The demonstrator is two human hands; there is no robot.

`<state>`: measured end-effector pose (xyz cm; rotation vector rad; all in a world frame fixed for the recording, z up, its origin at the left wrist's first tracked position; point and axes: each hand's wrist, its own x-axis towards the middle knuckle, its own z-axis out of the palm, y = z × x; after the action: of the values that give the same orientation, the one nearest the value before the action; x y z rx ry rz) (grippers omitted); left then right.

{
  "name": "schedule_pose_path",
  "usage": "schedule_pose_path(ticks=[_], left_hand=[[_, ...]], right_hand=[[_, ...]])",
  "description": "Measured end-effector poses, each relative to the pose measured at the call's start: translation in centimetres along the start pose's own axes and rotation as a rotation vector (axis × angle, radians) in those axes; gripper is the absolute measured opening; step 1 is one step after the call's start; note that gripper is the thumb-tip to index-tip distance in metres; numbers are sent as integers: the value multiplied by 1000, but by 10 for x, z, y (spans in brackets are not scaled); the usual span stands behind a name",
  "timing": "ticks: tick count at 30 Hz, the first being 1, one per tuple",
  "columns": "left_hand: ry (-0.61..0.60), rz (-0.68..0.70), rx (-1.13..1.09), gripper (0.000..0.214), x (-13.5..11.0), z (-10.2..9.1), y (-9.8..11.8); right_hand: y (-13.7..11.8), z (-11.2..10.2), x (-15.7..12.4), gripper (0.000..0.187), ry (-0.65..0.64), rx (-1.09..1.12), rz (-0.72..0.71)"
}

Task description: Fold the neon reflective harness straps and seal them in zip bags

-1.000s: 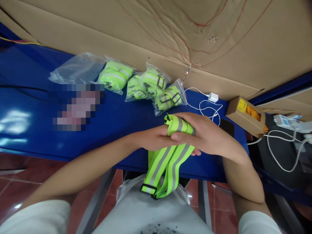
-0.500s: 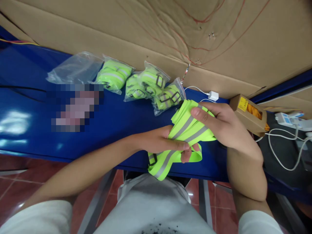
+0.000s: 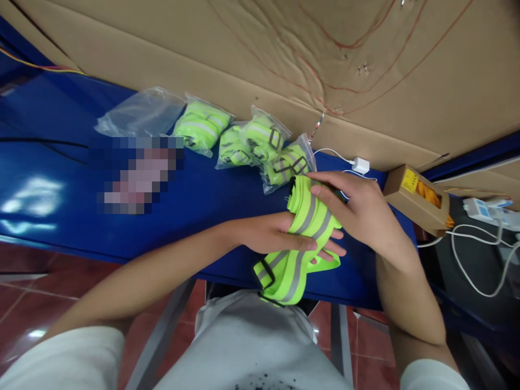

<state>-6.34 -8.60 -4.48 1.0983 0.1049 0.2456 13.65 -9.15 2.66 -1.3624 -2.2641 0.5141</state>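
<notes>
A neon yellow-green reflective strap point(image 3: 298, 271) with a grey stripe is folded into a layered bundle above the near edge of the blue table. My left hand point(image 3: 268, 233) grips it across the middle, thumb on top and fingertips showing from underneath. At the bundle's far right side, my right hand point(image 3: 357, 208) holds the folds between thumb and fingers; part of those fingers is hidden. Below my left hand hangs a loose length of the strap, with a black slide buckle point(image 3: 266, 272) at its left.
Several clear bags point(image 3: 203, 127) of similar straps lie along the cardboard wall point(image 3: 162, 49), beside a clear plastic bag point(image 3: 142, 114). A blurred-out object point(image 3: 140, 176) is on the table's left. To the right are a white charger point(image 3: 360, 165), a cardboard box point(image 3: 418, 197) and white cables point(image 3: 459, 265).
The bundle has turned more upright and its folds hang down over my left fingers, which have straightened. My right hand has shifted slightly, and the buckle shows more fully.
</notes>
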Motion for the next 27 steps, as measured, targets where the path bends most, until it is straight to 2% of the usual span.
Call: schedule_pose_path(ticks=[3,5,7,13,16,18,20,27], left_hand=[[41,25,209,30,-1,0,3],[75,30,332,34,-2,0,1],[85,35,380,40,-2,0,-3],[163,80,456,41,-1,0,-6],[84,69,321,44,-1,4,1],[13,58,211,44,0,7,5],[4,35,130,43,-1,8,6],[12,-39,-223,38,-3,1,-3]], right_hand=[[-3,-2,-4,60,-277,-25,-34],[-3,-2,-4,74,-437,-13,-45],[-2,0,-4,81,-503,1,-44],[-4,3,-1,66,-446,56,-23],[-1,4,-1,76,-427,79,-7],[3,5,-1,86,-422,80,-65],[6,6,0,89,-402,88,-113],[1,12,2,57,-260,141,-44]])
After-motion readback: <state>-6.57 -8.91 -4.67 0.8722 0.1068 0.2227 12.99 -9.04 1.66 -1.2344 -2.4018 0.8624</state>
